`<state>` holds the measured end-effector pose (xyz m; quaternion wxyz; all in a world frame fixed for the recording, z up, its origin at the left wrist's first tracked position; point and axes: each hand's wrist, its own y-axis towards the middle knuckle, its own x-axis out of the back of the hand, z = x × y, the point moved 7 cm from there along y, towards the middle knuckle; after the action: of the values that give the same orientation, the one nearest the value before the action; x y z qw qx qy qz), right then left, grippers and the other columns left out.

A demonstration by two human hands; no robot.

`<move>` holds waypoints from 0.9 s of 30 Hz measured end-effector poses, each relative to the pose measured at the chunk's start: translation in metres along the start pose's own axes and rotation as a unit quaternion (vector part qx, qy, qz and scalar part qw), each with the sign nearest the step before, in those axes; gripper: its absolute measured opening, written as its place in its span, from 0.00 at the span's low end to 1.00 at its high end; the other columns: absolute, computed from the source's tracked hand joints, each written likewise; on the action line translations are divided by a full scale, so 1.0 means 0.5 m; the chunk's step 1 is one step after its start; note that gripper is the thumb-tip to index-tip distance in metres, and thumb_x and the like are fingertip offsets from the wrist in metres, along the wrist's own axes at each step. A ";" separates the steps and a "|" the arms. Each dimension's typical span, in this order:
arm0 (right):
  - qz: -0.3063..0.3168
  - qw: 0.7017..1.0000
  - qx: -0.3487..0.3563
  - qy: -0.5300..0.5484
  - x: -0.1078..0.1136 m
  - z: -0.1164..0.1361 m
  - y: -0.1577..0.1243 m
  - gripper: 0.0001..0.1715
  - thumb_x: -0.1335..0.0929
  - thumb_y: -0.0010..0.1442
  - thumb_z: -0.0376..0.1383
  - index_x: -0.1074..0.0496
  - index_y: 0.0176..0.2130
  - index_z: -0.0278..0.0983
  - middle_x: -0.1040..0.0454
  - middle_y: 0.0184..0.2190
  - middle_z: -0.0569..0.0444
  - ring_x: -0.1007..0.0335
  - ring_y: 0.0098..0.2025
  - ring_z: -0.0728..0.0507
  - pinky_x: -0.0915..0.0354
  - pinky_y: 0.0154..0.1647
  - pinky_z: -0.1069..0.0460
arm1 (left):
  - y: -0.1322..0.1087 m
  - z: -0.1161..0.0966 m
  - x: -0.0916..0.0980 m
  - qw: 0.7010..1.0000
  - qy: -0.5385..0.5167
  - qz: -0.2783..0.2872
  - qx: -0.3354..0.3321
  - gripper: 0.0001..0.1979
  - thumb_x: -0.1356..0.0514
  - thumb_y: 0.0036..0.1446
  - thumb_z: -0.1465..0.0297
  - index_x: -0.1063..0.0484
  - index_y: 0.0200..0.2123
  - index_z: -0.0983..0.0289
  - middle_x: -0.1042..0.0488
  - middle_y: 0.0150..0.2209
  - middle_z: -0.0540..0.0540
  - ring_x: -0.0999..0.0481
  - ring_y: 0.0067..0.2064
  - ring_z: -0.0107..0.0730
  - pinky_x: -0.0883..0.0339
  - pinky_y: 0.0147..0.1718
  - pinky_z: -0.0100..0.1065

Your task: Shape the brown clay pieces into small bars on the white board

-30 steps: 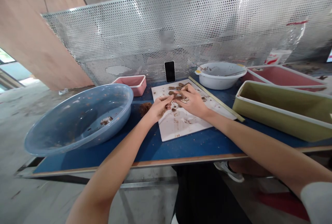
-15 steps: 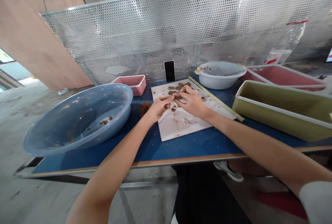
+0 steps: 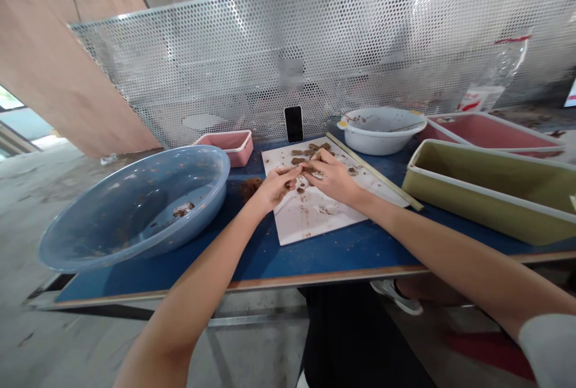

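Note:
My left hand (image 3: pixel 276 187) and my right hand (image 3: pixel 332 177) meet above a white board (image 3: pixel 294 229). Their fingers are closed around a small brown, clay-like piece (image 3: pixel 308 168), mostly hidden by the fingers. Thumbs and fingertips of both hands press on it. Behind my hands, several flat brown pieces (image 3: pixel 310 151) lie near the board's far edge. Brown crumbs and smears mark the board. A reddish-brown clump (image 3: pixel 250 188) rests on the table just left of my left hand. Along the board's right side runs a pale yellow strip (image 3: pixel 375 172).
A large blue basin (image 3: pixel 135 208) stands left on the blue table (image 3: pixel 270 265), a small pink box (image 3: pixel 240 149) behind it. A phone (image 3: pixel 294 124) leans upright at the back. To the right are a white basin (image 3: pixel 380 141), a green planter (image 3: pixel 477 202), pink trays (image 3: pixel 504 130) and a bottle (image 3: pixel 497 73).

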<state>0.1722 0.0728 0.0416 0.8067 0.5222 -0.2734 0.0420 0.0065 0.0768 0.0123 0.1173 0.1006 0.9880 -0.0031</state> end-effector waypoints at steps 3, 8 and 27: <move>0.008 1.000 0.002 0.014 0.000 0.000 0.001 0.13 0.30 0.75 0.45 0.17 0.50 0.43 0.24 0.44 0.48 0.23 0.46 0.39 0.21 0.53 0.43 | 0.000 0.005 -0.003 0.999 -0.026 0.022 0.025 0.20 0.15 0.45 0.60 0.15 0.33 0.66 0.34 0.23 0.46 0.38 0.27 0.22 0.38 0.30 0.29; 0.014 0.999 0.014 0.039 0.001 0.004 0.002 0.11 0.29 0.75 0.45 0.19 0.46 0.42 0.25 0.43 0.49 0.24 0.45 0.40 0.21 0.52 0.43 | -0.001 0.007 -0.007 0.997 -0.044 0.051 0.046 0.21 0.14 0.41 0.63 0.13 0.35 0.68 0.33 0.24 0.46 0.38 0.26 0.20 0.36 0.30 0.28; 0.008 1.000 0.018 0.003 0.002 0.016 0.001 0.08 0.29 0.75 0.43 0.21 0.44 0.43 0.28 0.42 0.49 0.24 0.46 0.39 0.22 0.52 0.43 | 0.007 0.015 -0.001 0.998 -0.024 0.050 0.029 0.22 0.13 0.39 0.61 0.13 0.32 0.65 0.34 0.22 0.45 0.38 0.25 0.20 0.38 0.29 0.28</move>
<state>0.1697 0.0656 0.0448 0.7978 0.5340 -0.2747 0.0547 0.0094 0.0801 0.0051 0.1376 0.1532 0.9782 -0.0286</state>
